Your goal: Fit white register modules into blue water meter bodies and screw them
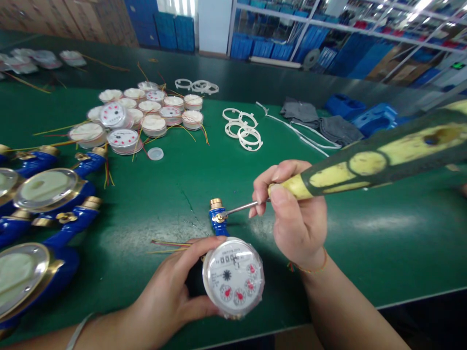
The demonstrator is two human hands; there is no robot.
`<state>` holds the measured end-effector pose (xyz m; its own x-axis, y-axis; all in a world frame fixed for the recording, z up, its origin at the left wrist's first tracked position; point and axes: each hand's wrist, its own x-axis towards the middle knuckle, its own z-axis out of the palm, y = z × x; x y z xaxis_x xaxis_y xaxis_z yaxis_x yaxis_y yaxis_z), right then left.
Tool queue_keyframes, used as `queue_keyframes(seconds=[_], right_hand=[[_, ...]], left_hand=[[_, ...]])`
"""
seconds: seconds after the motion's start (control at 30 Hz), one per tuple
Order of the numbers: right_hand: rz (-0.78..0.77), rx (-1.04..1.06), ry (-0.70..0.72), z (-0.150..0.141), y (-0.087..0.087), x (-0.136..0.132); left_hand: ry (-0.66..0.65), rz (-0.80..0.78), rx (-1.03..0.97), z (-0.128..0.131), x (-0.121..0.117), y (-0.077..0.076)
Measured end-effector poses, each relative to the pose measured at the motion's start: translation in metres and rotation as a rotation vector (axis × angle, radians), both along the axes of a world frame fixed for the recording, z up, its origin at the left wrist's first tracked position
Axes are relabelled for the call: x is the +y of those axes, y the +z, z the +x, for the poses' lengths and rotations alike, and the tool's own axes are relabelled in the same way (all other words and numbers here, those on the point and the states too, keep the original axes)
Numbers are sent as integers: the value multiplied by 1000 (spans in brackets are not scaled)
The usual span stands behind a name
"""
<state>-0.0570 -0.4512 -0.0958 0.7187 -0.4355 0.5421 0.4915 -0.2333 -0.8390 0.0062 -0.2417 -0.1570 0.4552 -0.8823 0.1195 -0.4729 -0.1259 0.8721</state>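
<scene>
My left hand (178,282) grips a water meter by its side; its round white dial (233,277) with small red pointers faces up. From the meter's far side sticks out a blue pipe end (219,224) with a brass threaded tip and a small brass fitting. My right hand (297,218) is closed round a yellow and dark green screwdriver (328,177). The tip of its metal shaft meets the brass fitting on the pipe end. Thin coloured wires (170,247) stick out beside my left hand.
Several blue meter bodies (47,187) stand at the left. Behind them lie several round meter registers (153,124) with wires. White plastic rings (248,138) lie mid-table, grey cloths (301,114) and blue parts (374,119) at the back right. A small clear disc (155,153) lies near the registers.
</scene>
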Motion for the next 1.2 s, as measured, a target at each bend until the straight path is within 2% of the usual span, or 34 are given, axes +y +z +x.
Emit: queue_keyframes(seconds=[0.93,1.1,1.2], right_hand=[[-28,26,120,0,3,-7],[-41,8,88,1,2,-7],[-23,-39,-6,0,5,-3]], left_hand=[[-2,2,-23,-1,-2,3],[2,13,-25,-1,0,1],[1,22,-40,-1,2,1]])
